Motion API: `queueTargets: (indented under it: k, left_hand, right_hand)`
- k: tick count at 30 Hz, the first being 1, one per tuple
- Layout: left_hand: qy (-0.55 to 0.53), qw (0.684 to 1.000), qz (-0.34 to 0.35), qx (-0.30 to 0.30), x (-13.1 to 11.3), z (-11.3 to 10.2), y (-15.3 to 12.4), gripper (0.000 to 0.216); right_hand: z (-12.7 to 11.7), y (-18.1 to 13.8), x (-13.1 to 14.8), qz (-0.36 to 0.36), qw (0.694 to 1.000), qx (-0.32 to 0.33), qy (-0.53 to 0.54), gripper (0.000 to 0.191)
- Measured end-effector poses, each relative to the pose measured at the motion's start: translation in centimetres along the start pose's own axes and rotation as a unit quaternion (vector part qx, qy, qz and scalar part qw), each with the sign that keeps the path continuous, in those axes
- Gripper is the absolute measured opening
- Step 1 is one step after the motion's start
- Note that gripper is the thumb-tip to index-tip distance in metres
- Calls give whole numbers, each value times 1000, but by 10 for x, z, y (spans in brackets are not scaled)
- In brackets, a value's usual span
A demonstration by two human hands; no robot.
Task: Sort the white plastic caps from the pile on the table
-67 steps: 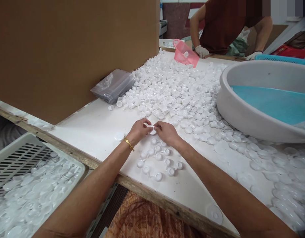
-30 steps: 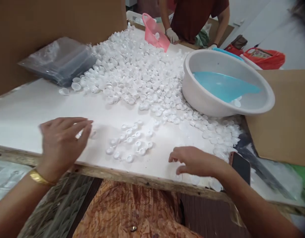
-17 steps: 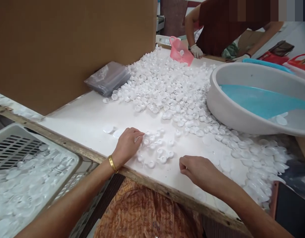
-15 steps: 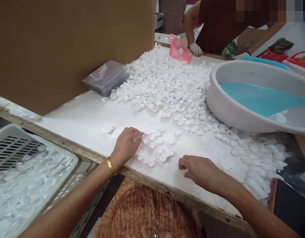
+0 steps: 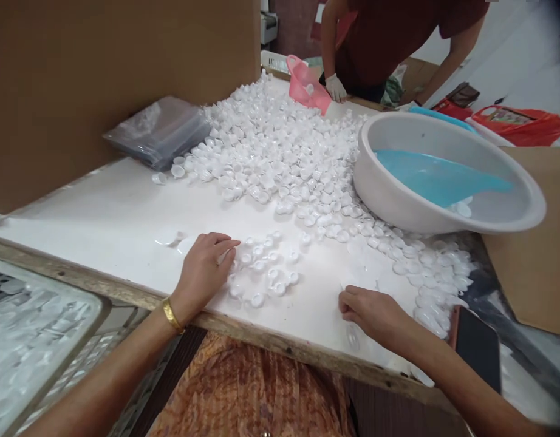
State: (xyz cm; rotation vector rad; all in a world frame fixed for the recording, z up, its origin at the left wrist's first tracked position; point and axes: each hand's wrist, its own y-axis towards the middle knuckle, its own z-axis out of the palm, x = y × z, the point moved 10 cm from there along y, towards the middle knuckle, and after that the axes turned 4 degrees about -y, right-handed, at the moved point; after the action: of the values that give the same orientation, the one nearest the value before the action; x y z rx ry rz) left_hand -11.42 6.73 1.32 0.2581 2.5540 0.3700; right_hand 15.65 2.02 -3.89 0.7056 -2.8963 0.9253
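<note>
My left hand (image 5: 203,271), with a gold bracelet on the wrist, rests fingers-down on the white table (image 5: 125,212), curled at the left edge of a small cluster of white plastic caps (image 5: 266,270). What its fingertips hold, if anything, is hidden. My right hand (image 5: 373,311) lies near the table's front edge with fingers curled together at flat white discs (image 5: 366,270); I cannot make out anything in it. A large heap of white caps (image 5: 280,152) covers the far half of the table.
A white basin (image 5: 389,194) with a blue scoop inside stands at right. A stack of clear bags (image 5: 159,130) leans by the cardboard wall (image 5: 102,73). A slotted crate (image 5: 38,340) of discs sits lower left. Another person's gloved hand (image 5: 335,88) holds a pink scoop (image 5: 305,88). A phone (image 5: 478,355) lies right.
Both hands parted from a shared cap at the middle. My left hand settled at the small cluster's left side; my right hand moved to the front edge by the flat discs.
</note>
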Motion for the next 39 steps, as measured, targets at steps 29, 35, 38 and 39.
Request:
queueTargets:
  k: [29, 35, 38, 39]
  left_hand:
    - [8, 995, -71, 73, 16, 30, 40, 35]
    - [-193, 967, -165, 30, 19, 11, 42, 35]
    - [-376, 892, -235, 92, 11, 27, 43, 35]
    - [-420, 869, -245, 87, 10, 29, 46, 32]
  right_hand:
    - [1, -14, 6, 18, 996, -52, 68, 15]
    - [-108, 32, 41, -26, 909, -330, 254, 10]
    - [-142, 71, 84, -137, 866, -410, 252, 4]
    - [-147, 84, 94, -158, 859, -420, 245, 8]
